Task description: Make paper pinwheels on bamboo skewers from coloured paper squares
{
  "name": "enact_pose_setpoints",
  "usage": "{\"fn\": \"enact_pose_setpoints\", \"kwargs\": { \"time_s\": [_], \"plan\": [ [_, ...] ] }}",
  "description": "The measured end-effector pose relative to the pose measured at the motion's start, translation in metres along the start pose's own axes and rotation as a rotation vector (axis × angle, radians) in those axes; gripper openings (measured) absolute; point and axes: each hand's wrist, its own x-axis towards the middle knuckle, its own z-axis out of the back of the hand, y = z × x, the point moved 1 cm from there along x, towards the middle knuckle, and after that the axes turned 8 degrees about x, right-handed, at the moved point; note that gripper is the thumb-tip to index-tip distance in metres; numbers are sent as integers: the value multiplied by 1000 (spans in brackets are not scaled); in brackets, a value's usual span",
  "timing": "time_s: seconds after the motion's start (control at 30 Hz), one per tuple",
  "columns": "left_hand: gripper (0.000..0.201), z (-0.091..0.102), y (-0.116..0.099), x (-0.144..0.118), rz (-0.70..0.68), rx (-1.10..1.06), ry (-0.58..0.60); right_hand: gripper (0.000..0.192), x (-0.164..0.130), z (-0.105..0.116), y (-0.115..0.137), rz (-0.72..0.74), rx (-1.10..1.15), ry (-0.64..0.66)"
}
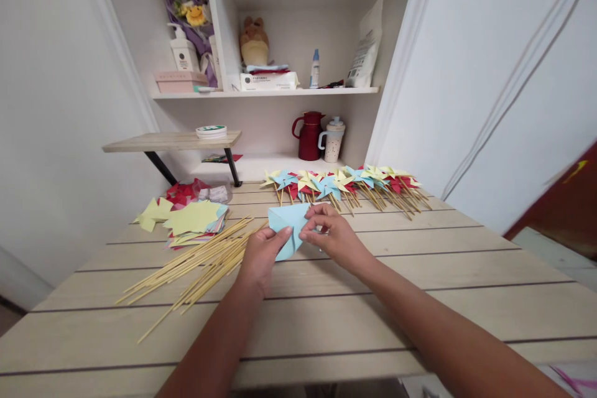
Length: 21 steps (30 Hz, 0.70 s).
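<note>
holding the blue paper (286, 227) at the centre of the frame, my left hand (261, 256) pinches its lower edge and my right hand (329, 233) pinches its right corner, so it stays flat over the table (420, 273). bamboo sticks (200, 261) lie left of it, finished pinwheels (345, 185) behind, both within easy reach.
</note>
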Motion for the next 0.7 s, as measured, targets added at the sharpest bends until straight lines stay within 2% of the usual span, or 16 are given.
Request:
{"fn": "enact_pose_setpoints", "kwargs": {
  "time_s": [0.7],
  "plan": [
    [31, -5, -3, -3, 6, 31, 22, 9, -1, -2, 3, -9, -54, 0]
  ]
}}
